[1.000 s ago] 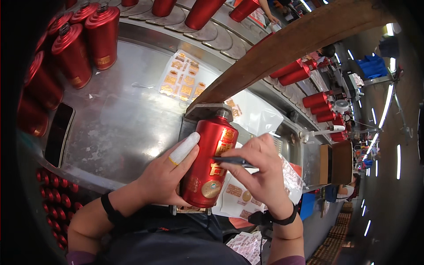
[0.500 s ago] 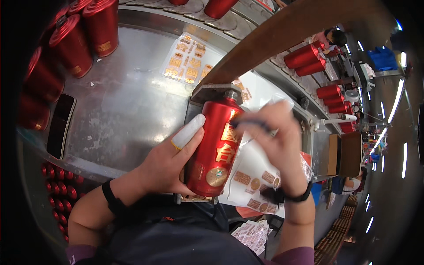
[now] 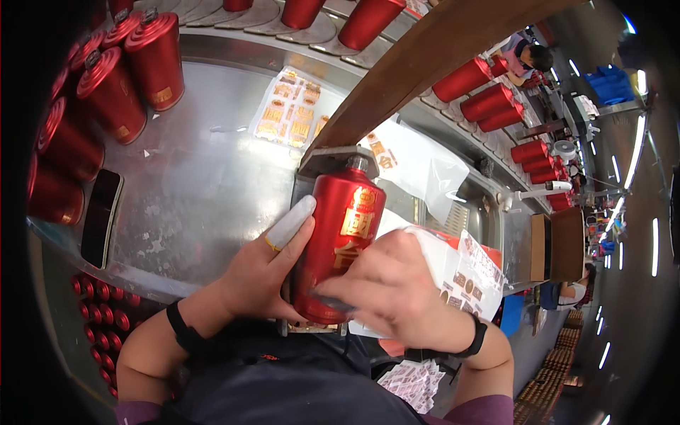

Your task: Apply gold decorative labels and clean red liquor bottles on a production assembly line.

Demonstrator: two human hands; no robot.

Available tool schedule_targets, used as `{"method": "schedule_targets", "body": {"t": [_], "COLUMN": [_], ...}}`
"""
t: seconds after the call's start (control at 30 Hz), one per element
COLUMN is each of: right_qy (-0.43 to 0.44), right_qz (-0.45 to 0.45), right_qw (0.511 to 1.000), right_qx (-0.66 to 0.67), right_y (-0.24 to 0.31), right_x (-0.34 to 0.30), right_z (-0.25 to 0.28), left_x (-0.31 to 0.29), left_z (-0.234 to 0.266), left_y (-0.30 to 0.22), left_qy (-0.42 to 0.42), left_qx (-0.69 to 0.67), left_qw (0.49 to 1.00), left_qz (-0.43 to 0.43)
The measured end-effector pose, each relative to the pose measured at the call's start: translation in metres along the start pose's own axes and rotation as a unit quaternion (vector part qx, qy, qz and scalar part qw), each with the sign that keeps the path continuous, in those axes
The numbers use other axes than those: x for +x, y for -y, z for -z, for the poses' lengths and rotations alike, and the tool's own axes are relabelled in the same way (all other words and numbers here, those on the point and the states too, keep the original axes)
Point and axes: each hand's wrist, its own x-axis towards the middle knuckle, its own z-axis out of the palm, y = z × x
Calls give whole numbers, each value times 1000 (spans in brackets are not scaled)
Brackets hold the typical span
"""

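Both hands (image 3: 258,278) are at a gold-lettered red bottle (image 3: 338,241).

Two hands (image 3: 258,278) (image 3: 400,290), perhaps one tool (image 3: 336,304)

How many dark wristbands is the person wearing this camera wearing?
2. One dark wristband is just behind the left hand, which rests against the red bottle; the other dark wristband is just behind the right hand. None appears hidden.
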Motion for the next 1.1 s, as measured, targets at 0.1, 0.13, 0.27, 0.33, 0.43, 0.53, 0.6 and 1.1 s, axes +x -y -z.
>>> {"method": "schedule_targets", "body": {"t": [0.1, 0.13, 0.27, 0.33, 0.43, 0.53, 0.6, 1.1], "right_qy": [44, 21, 58, 6, 48, -9, 72, 16], "right_qz": [-183, -194, -110, -213, -137, -230, -142, -195], "right_qw": [980, 981, 974, 977, 980, 972, 977, 974], "right_qx": [58, -12, 189, 9, 135, -41, 144, 117], "right_y": [-10, -16, -7, -19, -20, -26, -22, -40], "right_x": [6, 6, 6, 4, 1, 3, 3, 7], "right_z": [10, 15, 12, 12, 11, 12, 11, 0], "left_x": [1, 1, 1, 1, 1, 0, -1, -3], "left_z": [0, 0, 2, 2, 1, -1, 0, 2], "left_y": [0, -1, -3, -3, -3, -1, 1, -1], "left_qy": [8, 2, 23, 22, 14, 6, 26, 20], "left_qx": [16, 9, 12, 12, 12, 9, 11, -2], "left_qw": [1000, 1000, 1000, 1000, 1000, 1000, 1000, 999], "left_qz": [0, -4, 15, 17, 3, 1, 8, 33]}}
